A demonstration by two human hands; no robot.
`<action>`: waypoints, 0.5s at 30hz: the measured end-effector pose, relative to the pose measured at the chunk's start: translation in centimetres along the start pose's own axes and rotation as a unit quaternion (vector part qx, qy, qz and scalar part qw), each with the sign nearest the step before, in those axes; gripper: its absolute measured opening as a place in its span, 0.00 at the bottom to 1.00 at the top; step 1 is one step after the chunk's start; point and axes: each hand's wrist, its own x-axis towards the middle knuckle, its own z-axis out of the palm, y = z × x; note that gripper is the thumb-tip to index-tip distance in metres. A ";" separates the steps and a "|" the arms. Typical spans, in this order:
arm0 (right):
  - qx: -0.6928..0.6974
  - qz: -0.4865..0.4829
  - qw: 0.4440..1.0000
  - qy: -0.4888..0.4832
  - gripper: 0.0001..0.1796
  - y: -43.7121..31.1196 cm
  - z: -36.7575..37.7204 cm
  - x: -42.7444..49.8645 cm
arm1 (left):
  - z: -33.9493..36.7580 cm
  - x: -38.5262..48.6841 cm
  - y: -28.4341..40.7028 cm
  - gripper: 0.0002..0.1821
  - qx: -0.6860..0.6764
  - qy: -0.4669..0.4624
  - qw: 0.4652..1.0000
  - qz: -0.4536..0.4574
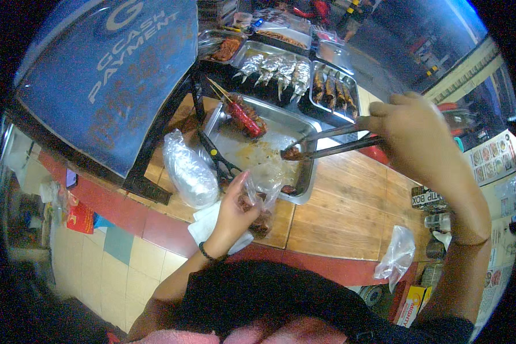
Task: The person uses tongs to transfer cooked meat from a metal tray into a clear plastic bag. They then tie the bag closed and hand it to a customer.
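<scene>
My left hand [239, 208] grips a clear plastic bag [271, 182] with pieces of browned meat [260, 225] inside. My right hand [413, 133] holds metal tongs [327, 144], whose tips pinch a small piece of meat [291, 153] above a steel tray [311, 172]. In that tray lie a red sausage on a stick [245, 118] and grilled skewered meat [254, 115] beside it. Another bit of meat [288, 189] rests near the tray's front corner. Black-handled scissors [221, 161] lean over its left edge. A foil-wrapped bundle [191, 170] and a white cloth [204, 225] are left of the bag.
Behind the tray stand foil-wrapped fish [279, 71] and a tray of grilled fish [333, 92]. A blue sign board [155, 86] on a dark frame rises at left. A plastic bag [397, 253] hangs over the wooden counter's [348, 215] front edge, near a tip box [428, 198].
</scene>
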 end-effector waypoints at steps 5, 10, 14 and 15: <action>-0.061 -0.066 0.996 -0.032 0.15 -3.2 -1.5 -0.5 | 0.9 -0.1 1.1 0.42 -0.081 0.007 0.997 0.016; -0.083 -0.040 0.995 -0.047 0.19 -2.7 -0.8 -1.0 | 0.3 -1.2 1.5 0.42 -0.112 0.005 0.993 -0.044; -0.003 0.028 0.997 -0.074 0.21 0.4 0.6 -0.2 | -0.6 -2.1 1.0 0.43 -0.090 0.026 0.995 -0.035; -0.014 0.063 0.986 -0.153 0.22 0.2 2.2 0.7 | -0.6 -2.4 0.9 0.43 -0.094 0.027 0.994 -0.039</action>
